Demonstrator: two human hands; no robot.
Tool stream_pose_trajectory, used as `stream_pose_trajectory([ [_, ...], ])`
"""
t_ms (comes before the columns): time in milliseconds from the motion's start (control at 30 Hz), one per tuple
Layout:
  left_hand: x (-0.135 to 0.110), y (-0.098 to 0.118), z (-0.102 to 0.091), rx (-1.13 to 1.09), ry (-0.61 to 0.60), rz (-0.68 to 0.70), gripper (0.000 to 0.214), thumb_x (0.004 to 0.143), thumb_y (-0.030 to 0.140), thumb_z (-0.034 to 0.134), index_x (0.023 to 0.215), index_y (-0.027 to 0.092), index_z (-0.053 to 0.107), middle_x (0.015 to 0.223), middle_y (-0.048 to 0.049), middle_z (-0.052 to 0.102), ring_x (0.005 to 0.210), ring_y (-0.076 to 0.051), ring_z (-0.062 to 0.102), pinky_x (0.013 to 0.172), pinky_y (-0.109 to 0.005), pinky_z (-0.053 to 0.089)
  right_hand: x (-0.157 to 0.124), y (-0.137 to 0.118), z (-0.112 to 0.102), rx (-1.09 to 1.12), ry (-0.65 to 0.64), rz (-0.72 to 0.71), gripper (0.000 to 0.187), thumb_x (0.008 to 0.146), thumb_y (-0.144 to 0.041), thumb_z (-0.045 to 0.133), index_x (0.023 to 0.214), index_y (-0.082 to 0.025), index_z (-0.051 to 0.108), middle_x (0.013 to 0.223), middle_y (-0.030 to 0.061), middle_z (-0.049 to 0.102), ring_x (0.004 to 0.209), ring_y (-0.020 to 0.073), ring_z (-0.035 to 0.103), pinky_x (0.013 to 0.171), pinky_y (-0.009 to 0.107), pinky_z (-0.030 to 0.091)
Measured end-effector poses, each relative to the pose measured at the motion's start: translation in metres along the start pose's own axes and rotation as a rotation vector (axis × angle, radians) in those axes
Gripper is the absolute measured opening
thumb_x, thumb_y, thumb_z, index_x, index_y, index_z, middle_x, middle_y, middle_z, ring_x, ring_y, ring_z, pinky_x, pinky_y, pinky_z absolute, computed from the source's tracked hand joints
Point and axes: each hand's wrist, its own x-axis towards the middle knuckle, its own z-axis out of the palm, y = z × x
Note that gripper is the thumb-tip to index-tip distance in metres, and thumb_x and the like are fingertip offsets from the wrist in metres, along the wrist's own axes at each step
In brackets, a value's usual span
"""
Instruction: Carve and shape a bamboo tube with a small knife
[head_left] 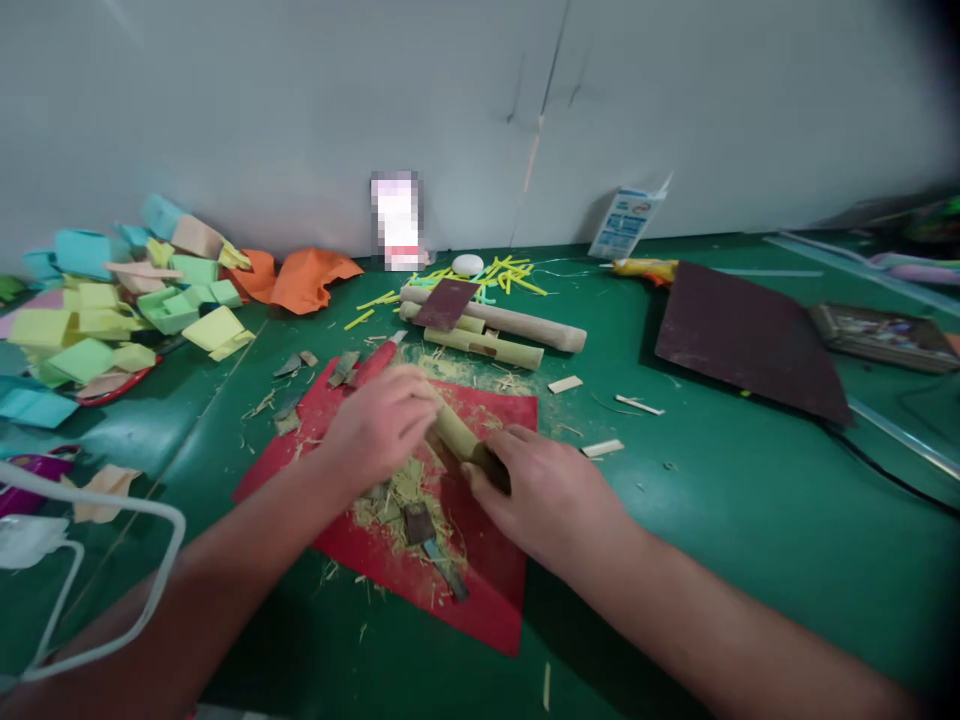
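Observation:
A pale bamboo tube lies slanted between my hands, above a red sheet. Its far end is gripped in the fingers of my left hand. My right hand is wrapped round the near end, where a dark patch, perhaps sandpaper, shows under the fingers; part of it is hidden. Below the tube, shavings and dust cover the red sheet, together with small dark scraps. Just beyond my left hand lies a red-handled cutter, partly covered.
More bamboo pieces and a brown sandpaper square lie ahead, near yellow strips. Folded papers pile up at left beside orange paper. A large dark sheet lies right. A white wire frame juts in lower left.

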Motion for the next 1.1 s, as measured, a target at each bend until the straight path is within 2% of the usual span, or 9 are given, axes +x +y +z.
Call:
stream_pose_trajectory([
  [133,-0.001,-0.021,-0.003,0.063,0.045,-0.054,0.017,0.091,0.015,0.053,0.097,0.015,0.068,0.097,-0.0077,0.068,0.104,-0.023,0.056,0.095,-0.043,0.049,-0.001,-0.003,-0.005,0.000,-0.006,0.009,0.017,0.082,-0.032,0.058,0.090,-0.017,0.058,0.086,0.0045,0.064,0.067,0.0174,0.059,0.053,0.029,0.027],
  [233,-0.002,-0.026,-0.002,0.092,0.041,-0.037,0.016,0.091,0.014,0.053,0.096,0.014,0.068,0.097,-0.0077,0.068,0.105,-0.023,0.056,0.097,-0.043,0.048,0.000,-0.003,-0.006,-0.014,-0.018,0.012,0.018,0.079,-0.031,0.061,0.090,-0.017,0.058,0.086,0.0047,0.064,0.068,0.0181,0.059,0.053,0.029,0.027],
  [400,-0.002,-0.008,0.002,0.078,0.078,-0.072,0.016,0.091,0.014,0.053,0.097,0.013,0.068,0.097,-0.0090,0.067,0.102,-0.022,0.057,0.095,-0.043,0.049,0.000,0.000,-0.003,-0.017,0.009,-0.009,0.015,0.084,-0.031,0.052,0.082,-0.017,0.058,0.079,0.0045,0.063,0.064,0.0172,0.058,0.053,0.030,0.027],
  [533,-0.002,0.004,0.006,-0.050,0.022,0.016,0.016,0.090,0.012,0.053,0.099,0.014,0.067,0.100,-0.0084,0.066,0.106,-0.021,0.057,0.095,-0.040,0.050,0.000,0.001,0.000,0.009,0.019,-0.026,0.014,0.083,-0.031,0.053,0.080,-0.018,0.058,0.078,0.0036,0.064,0.064,0.0162,0.057,0.054,0.030,0.026],
  [600,-0.003,0.002,0.007,-0.049,0.030,0.023,0.017,0.090,0.011,0.053,0.100,0.014,0.066,0.100,-0.0082,0.066,0.106,-0.021,0.057,0.096,-0.040,0.050,0.000,0.002,0.001,0.009,0.033,-0.022,0.015,0.083,-0.031,0.052,0.080,-0.018,0.058,0.077,0.0036,0.064,0.064,0.0160,0.057,0.054,0.030,0.025],
  [733,-0.005,0.002,0.010,0.035,0.129,-0.028,0.016,0.090,0.012,0.054,0.100,0.014,0.066,0.097,-0.0088,0.066,0.105,-0.022,0.057,0.096,-0.043,0.050,0.003,0.002,0.002,0.016,0.029,-0.003,0.016,0.083,-0.032,0.051,0.078,-0.018,0.057,0.075,0.0036,0.063,0.063,0.0158,0.056,0.054,0.030,0.024],
  [867,-0.005,0.005,0.010,-0.022,0.029,0.068,0.019,0.091,0.010,0.051,0.102,0.013,0.065,0.100,-0.0089,0.066,0.106,-0.021,0.056,0.095,-0.039,0.051,0.004,0.003,0.001,0.045,0.012,-0.002,0.014,0.082,-0.031,0.052,0.081,-0.018,0.057,0.079,0.0035,0.064,0.066,0.0159,0.056,0.055,0.029,0.024],
  [1033,-0.002,-0.005,0.007,0.118,0.134,-0.028,0.016,0.091,0.013,0.052,0.096,0.014,0.068,0.093,-0.0081,0.068,0.103,-0.024,0.056,0.094,-0.044,0.050,0.003,0.002,0.000,0.042,0.008,0.015,0.016,0.081,-0.034,0.053,0.076,-0.019,0.056,0.075,0.0027,0.062,0.062,0.0152,0.053,0.053,0.029,0.021],
  [1100,-0.002,-0.002,0.007,0.072,0.091,0.007,0.017,0.090,0.012,0.051,0.095,0.013,0.068,0.094,-0.0086,0.067,0.104,-0.023,0.056,0.094,-0.042,0.050,0.003,0.002,0.000,0.046,0.003,0.009,0.015,0.081,-0.033,0.052,0.077,-0.019,0.055,0.075,0.0026,0.062,0.062,0.0150,0.053,0.054,0.029,0.021],
])
